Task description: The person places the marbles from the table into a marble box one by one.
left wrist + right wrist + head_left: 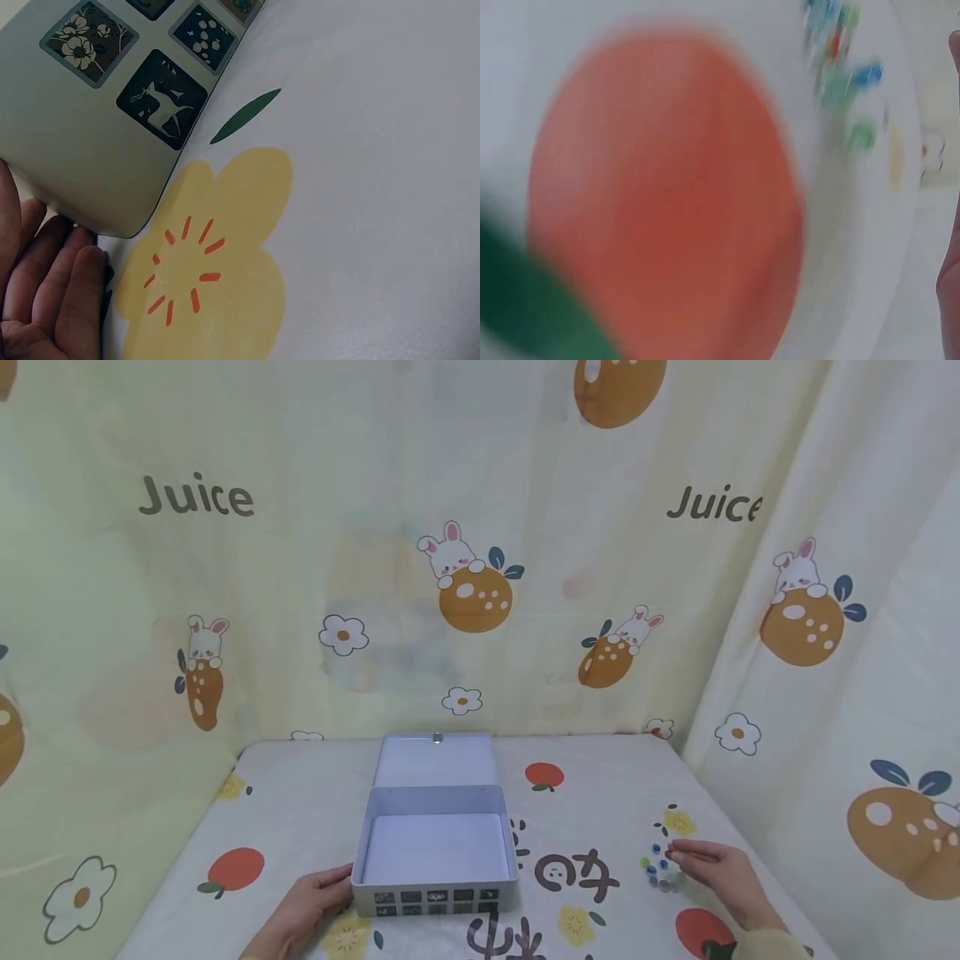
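Note:
A light metal box (436, 900) with its lid (437, 762) folded back stands on the table, bare inside. Small picture squares decorate its front wall. My left hand (306, 906) rests against the box's left side; in the left wrist view its loosely bent fingers (75, 289) lie at the box's lower corner. On the right, a cluster of small blue, green and clear glass marbles (654, 878) lies on the cloth. My right hand (723, 872) is just right of the marbles, fingers extended together, tips at the cluster's edge. Only a sliver of it shows in the right wrist view, which is blurred.
The table is covered by a white cloth (300, 793) printed with fruit, flowers and dark lettering. A patterned curtain (390, 568) hangs behind the table and along both sides. The right-hand curtain comes close to the table edge near my right arm.

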Demonstrator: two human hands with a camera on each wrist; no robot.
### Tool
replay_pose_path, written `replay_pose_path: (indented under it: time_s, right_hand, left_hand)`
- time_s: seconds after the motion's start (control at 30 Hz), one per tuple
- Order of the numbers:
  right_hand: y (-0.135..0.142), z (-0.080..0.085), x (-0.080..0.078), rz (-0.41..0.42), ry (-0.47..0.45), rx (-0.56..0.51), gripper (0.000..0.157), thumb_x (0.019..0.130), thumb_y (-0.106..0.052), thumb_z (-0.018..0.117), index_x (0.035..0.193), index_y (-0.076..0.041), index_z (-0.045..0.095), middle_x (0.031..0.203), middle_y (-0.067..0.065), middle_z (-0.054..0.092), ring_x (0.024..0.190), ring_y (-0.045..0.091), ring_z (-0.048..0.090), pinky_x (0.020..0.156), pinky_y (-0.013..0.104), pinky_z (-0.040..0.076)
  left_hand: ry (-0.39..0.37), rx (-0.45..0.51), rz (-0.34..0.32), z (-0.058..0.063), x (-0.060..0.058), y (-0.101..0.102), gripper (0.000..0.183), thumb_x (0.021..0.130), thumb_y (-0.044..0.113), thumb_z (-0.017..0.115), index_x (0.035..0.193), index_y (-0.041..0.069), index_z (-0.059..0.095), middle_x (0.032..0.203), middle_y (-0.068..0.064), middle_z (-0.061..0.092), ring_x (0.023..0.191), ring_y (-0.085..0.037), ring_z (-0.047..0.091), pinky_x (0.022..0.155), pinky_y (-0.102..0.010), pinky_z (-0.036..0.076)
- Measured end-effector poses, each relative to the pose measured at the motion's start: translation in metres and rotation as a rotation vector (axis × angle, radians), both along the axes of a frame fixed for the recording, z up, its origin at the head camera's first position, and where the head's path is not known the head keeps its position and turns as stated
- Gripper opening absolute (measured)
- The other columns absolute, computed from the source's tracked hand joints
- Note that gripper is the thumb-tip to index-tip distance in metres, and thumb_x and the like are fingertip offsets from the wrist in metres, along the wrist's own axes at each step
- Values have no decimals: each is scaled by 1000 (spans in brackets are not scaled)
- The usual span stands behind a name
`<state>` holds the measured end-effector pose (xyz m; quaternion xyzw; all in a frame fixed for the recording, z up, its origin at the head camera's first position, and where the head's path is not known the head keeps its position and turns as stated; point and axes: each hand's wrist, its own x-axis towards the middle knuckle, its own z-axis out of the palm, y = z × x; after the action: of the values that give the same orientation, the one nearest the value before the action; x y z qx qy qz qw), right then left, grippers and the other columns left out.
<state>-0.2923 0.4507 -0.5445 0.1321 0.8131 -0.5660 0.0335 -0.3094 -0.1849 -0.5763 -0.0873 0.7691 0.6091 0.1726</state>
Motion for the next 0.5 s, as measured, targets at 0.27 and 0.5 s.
replay_pose_path:
  time_s: [0.27, 0.5]
  right_hand:
    - [-102, 20, -41, 99, 111, 22, 42, 93, -20, 76, 128, 1, 68, 115, 9, 78, 103, 15, 75, 88, 29, 64]
    - [-201, 47, -71, 289, 231, -40, 31, 93, -16, 76, 119, 0, 74, 112, 12, 78, 105, 20, 75, 96, 37, 62]
  left_hand:
    - [13, 40, -13, 3, 1, -7, 56, 98, 23, 69, 144, -4, 53, 149, -25, 53, 142, -44, 47, 110, -55, 49]
    - [35, 41, -60, 0, -1, -8, 63, 96, 30, 71, 145, -4, 51, 149, -24, 53, 142, -45, 46, 112, -56, 48]
